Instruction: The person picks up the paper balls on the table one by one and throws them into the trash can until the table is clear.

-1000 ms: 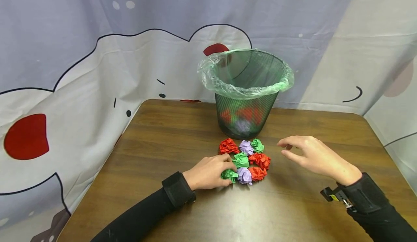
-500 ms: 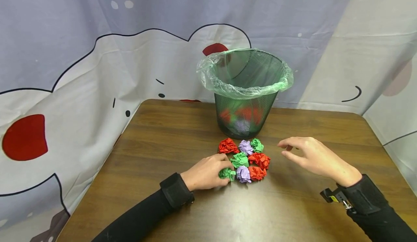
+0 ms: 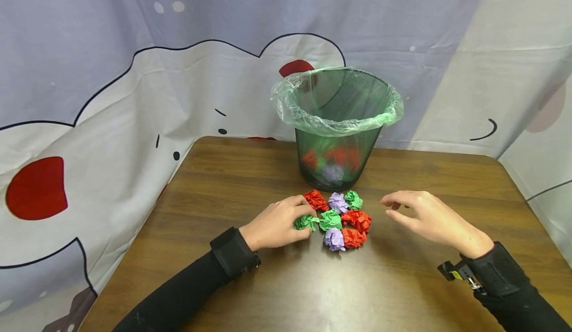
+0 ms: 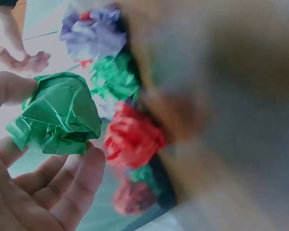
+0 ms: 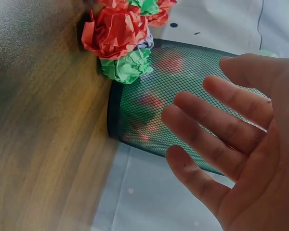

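Observation:
My left hand (image 3: 274, 224) grips a crumpled green paper ball (image 4: 58, 115) between thumb and fingers, at the left side of a cluster of paper balls. Right of it lie another green ball (image 3: 330, 220), a red ball (image 3: 357, 221), a purple ball (image 3: 334, 239) and a red ball (image 3: 353, 238). Behind these sit a red ball (image 3: 316, 200), a purple ball (image 3: 338, 203) and a green ball (image 3: 354, 200). My right hand (image 3: 435, 220) hovers right of the cluster, fingers relaxed and nothing in it; the right wrist view shows its palm.
A dark mesh wastebasket (image 3: 304, 173) with a clear plastic liner (image 3: 330, 125) stands just behind the cluster. Red, purple and green paper balls show through its mesh. The wooden table (image 3: 232, 173) ends at a patterned curtain (image 3: 178, 84).
The left hand has drawn the green paper ball away from the purple one, left and slightly toward the basket. My right hand stays almost in place.

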### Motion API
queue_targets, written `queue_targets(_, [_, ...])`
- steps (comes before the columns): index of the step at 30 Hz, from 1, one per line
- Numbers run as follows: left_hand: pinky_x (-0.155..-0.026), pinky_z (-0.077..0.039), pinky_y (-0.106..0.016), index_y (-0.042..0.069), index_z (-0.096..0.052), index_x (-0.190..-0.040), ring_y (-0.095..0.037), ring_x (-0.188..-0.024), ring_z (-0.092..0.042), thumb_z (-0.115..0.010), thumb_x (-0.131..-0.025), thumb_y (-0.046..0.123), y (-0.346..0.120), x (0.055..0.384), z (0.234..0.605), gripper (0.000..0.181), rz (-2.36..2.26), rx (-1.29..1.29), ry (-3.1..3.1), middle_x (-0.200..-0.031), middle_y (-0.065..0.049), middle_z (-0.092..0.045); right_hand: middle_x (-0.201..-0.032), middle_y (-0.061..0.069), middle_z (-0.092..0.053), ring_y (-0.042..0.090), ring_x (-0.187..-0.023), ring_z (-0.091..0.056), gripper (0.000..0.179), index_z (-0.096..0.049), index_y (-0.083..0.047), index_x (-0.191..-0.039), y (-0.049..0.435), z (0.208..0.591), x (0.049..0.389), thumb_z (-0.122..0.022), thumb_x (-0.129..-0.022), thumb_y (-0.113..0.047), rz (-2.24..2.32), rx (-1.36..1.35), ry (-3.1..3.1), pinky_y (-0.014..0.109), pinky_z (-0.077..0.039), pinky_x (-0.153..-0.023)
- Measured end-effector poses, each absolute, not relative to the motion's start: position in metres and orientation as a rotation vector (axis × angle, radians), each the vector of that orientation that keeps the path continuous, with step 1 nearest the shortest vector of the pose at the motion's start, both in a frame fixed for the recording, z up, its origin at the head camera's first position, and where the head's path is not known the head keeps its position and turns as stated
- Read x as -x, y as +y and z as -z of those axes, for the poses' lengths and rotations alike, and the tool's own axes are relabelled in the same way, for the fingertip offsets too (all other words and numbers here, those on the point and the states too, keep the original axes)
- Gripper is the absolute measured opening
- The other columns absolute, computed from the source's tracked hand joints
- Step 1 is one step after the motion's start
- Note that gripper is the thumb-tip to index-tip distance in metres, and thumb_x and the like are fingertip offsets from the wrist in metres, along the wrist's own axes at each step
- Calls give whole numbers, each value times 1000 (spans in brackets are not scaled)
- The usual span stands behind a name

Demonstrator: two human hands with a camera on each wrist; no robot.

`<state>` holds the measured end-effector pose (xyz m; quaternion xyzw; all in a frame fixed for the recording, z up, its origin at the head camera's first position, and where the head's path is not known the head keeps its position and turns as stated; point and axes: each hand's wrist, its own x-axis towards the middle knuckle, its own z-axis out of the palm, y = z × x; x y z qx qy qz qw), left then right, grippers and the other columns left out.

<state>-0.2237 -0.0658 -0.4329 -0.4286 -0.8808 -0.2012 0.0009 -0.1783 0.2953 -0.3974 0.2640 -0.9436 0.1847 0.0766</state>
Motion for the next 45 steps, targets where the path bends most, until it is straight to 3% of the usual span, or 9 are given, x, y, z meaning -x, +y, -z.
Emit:
queue_targets(15, [-73,-49,-26,20,-68,-114,-7,-88,-54,-63,-93,30,-66,246,356,24,734,1295,-2458,-111,6,-59,-101,-14,-72,0,-90,-65,20,-72,-19,-114,292,406,177,-71,-94,-20,-567,-790,-2839,34,-56,-79])
queue_targets(22, [-77,-50,-30,15,-70,-115,-13,-94,-57,-62,-95,28,-63,256,321,26,772,1244,-2275,-112,-1,-62,-104,-13,-72,0,-92,-64,21,-71,-19,-116,294,408,176,-69,-96,-22,-584,-779,-2871,37,-56,-80])
queue_targets(30, [-82,-50,-32,12,-70,-117,-18,-101,-59,-63,-95,26,-59,266,295,27,785,1214,-2202,-115,-4,-63,-104,-13,-72,1,-92,-65,20,-72,-20,-115,295,410,175,-69,-95,-22,-591,-767,-2886,32,-56,-79])
queue_targets(38, [-69,-44,-29,12,-69,-118,-14,-76,-51,-64,-95,26,-49,277,262,28,866,1176,-2176,-112,-3,-64,-103,-14,-72,0,-91,-64,20,-72,-20,-114,297,412,175,-70,-95,-21,-587,-767,-2868,32,-56,-78])
queue_targets(45, [-77,-43,-30,11,-70,-117,-15,-85,-53,-64,-94,27,-43,286,242,29,853,1140,-2147,-110,-3,-65,-103,-13,-73,0,-91,-64,19,-72,-19,-115,298,414,176,-68,-96,-21,-609,-779,-2860,34,-56,-77])
